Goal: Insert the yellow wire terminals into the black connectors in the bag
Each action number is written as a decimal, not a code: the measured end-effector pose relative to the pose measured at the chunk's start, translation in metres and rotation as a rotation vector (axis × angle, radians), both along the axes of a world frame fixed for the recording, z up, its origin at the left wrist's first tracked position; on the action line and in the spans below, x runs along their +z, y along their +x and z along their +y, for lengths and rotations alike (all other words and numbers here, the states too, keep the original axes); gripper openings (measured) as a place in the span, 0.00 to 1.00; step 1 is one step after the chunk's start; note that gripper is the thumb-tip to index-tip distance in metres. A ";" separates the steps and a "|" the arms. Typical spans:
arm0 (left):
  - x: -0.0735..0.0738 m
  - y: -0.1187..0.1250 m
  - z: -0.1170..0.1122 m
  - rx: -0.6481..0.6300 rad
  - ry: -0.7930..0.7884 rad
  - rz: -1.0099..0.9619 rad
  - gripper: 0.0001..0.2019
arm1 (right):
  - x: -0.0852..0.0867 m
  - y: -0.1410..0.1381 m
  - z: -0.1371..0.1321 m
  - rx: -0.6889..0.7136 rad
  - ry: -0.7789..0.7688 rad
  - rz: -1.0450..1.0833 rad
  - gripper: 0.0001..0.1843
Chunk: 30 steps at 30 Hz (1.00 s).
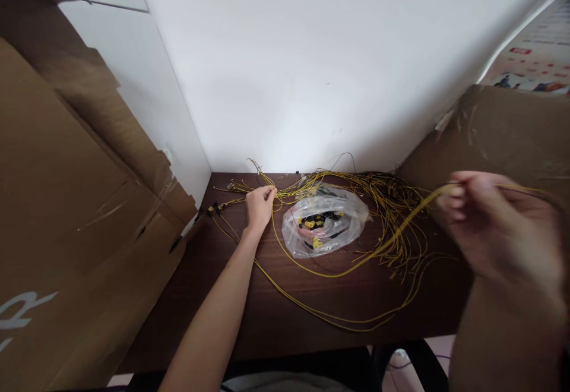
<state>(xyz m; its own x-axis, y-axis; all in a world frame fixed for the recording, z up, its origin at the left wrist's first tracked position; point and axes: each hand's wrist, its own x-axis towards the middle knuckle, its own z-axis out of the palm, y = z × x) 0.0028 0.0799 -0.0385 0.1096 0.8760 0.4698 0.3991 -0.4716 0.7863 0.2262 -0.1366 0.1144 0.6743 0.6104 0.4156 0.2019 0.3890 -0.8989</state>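
Observation:
My left hand (260, 205) pinches thin yellow wires near the back left of the brown table. From there a yellow wire (332, 275) curves forward and up to my right hand (507, 225), which is raised at the right with its fingers closed on it. My right hand is blurred by motion. Between the hands lies a clear plastic bag (296, 240) with small black and yellow parts inside. Behind and right of the bag spreads a tangled bundle of yellow wires (392, 214). Two more wires loop along the front, with dark connectors (216, 208) at the left.
A large cardboard box (80, 202) stands along the left side. Another cardboard piece (516, 136) borders the right, under a printed sheet (534, 53). A white wall (303, 83) closes off the back of the table (289, 332). Part of a chair (414, 362) shows below.

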 end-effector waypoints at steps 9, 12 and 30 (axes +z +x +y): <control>-0.003 0.000 0.002 -0.002 0.003 -0.021 0.07 | -0.041 -0.067 0.124 0.438 -0.345 -0.478 0.15; 0.000 0.000 0.001 -0.004 0.006 -0.018 0.07 | -0.058 -0.081 0.157 0.467 -0.497 -0.620 0.15; 0.008 -0.002 -0.004 0.039 -0.017 0.091 0.10 | -0.081 -0.109 0.166 1.279 -0.610 0.864 0.21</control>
<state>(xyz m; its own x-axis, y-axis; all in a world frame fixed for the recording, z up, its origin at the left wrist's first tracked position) 0.0004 0.0757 -0.0302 0.1172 0.8882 0.4442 0.4869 -0.4412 0.7538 0.1167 0.0290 0.0339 -0.4693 0.8367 -0.2824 -0.5570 -0.5286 -0.6406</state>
